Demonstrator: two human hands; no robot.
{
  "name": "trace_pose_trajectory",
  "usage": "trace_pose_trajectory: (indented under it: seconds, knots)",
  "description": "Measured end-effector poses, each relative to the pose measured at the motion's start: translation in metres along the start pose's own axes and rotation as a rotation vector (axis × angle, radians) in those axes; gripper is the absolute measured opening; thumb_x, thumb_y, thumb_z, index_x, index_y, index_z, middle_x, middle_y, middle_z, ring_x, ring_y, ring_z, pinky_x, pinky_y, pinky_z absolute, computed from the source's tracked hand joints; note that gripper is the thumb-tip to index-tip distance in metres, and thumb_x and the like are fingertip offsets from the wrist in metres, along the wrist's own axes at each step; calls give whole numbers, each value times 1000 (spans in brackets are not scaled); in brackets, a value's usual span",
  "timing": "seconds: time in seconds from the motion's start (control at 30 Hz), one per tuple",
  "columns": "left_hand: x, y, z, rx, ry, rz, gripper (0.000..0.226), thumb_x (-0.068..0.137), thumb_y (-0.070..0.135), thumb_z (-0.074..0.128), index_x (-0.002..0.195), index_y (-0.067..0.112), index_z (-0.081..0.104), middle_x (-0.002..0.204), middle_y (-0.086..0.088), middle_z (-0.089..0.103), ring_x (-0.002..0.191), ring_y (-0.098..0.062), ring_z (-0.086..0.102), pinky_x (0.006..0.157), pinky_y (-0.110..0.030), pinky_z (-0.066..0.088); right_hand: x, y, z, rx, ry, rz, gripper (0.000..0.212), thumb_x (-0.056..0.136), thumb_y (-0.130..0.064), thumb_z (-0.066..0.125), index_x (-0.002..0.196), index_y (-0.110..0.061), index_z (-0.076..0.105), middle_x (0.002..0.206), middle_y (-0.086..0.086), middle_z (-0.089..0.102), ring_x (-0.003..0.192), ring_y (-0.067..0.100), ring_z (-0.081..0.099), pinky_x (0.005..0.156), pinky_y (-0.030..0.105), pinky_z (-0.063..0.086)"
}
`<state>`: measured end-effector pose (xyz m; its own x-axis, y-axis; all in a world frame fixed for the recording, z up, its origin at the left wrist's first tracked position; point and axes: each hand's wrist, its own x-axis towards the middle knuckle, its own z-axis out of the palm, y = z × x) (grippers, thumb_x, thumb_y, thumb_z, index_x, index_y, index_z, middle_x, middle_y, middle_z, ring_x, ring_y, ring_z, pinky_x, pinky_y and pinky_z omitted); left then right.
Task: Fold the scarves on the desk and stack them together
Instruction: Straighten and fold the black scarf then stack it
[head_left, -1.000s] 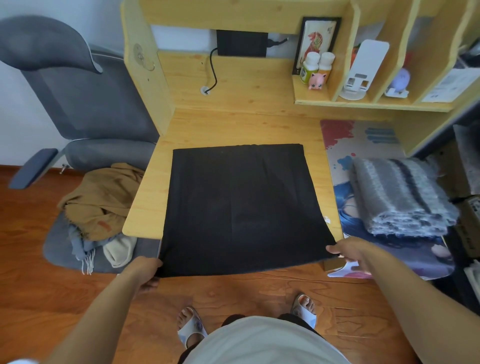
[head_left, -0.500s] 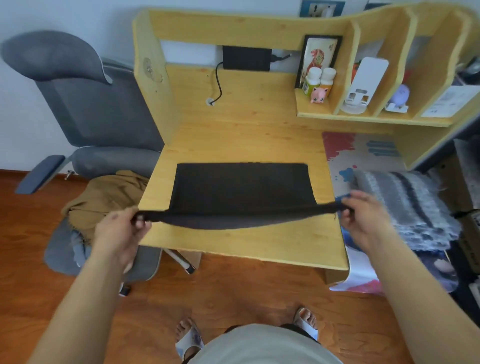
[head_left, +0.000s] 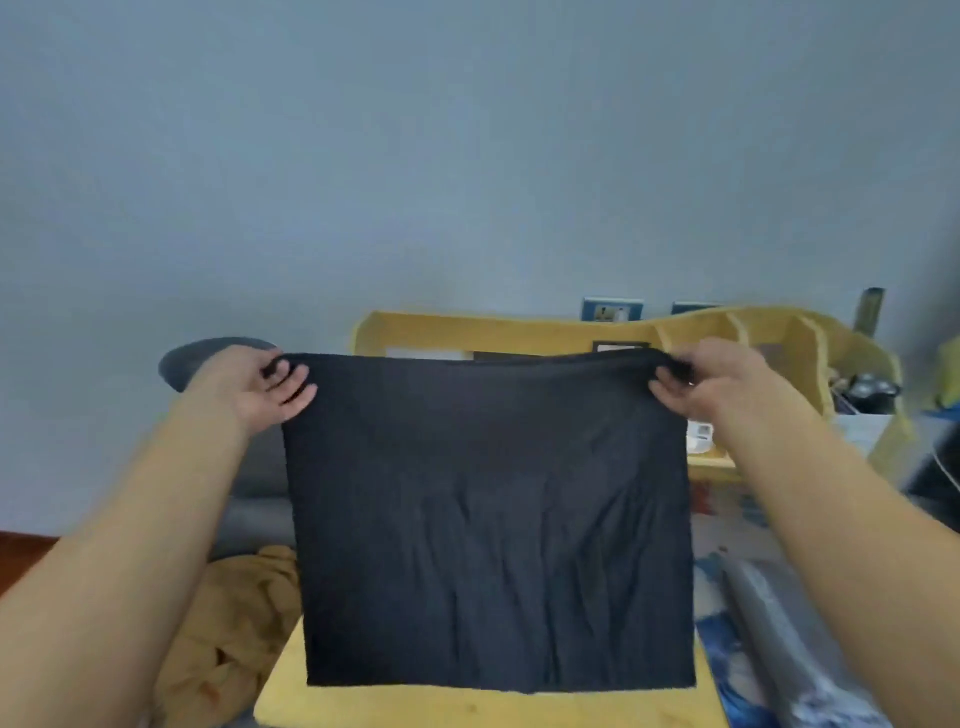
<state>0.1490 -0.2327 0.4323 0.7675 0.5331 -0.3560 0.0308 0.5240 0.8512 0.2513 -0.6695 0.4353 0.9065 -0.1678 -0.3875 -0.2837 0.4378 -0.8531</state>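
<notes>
Head view: the black scarf hangs as a flat panel at the centre, its lower edge just above the desk at 6 o'clock; the left hand pinches the top corner at 9 o'clock, the right hand is clamped on the other top corner at 3 o'clock; by the look of it this one is mid-fold, more folds to come; a grey striped scarf lies blurred at 4 o'clock, a tan scarf sits crumpled at 7 o'clock, seemingly not yet folded; stacking remains
</notes>
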Motion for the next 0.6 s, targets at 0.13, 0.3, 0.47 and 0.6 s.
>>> trace_pose_trajectory:
  seconds: [0.13, 0.3, 0.47, 0.6]
  knots:
    - [22, 2, 12, 90, 4, -33, 19, 109, 8, 38, 96, 9, 53, 85, -4, 46, 85, -18, 55, 114, -58, 38, 12, -6, 8, -20, 9, 71, 18, 103, 8, 37, 96, 1, 52, 102, 18, 51, 91, 32, 58, 93, 48, 55]
    - [25, 8, 26, 6, -43, 45, 19, 108, 6, 40, 96, 6, 54, 84, -7, 44, 94, -17, 54, 113, -53, 41, 4, -9, 4, 36, -18, -39, 15, 101, 12, 43, 95, 2, 53, 100, 17, 54, 84, 27, 58, 58, 34, 62]
    - [11, -44, -25, 158, -122, 56, 15, 104, 3, 46, 97, 7, 58, 74, -8, 42, 76, -19, 51, 90, -51, 54, -2, 47, -52, -32, 57, -62, 14, 100, 10, 48, 94, -2, 54, 103, 17, 53, 91, 28, 59, 51, 26, 60]
    - [13, -157, -102, 465, -38, -153, 19, 106, 1, 42, 117, 7, 56, 79, -16, 52, 73, -27, 56, 84, -53, 55, 11, 146, -127, -262, 191, 41, 14, 98, 6, 55, 99, -7, 60, 112, 19, 59, 96, 33, 63, 55, 30, 59]
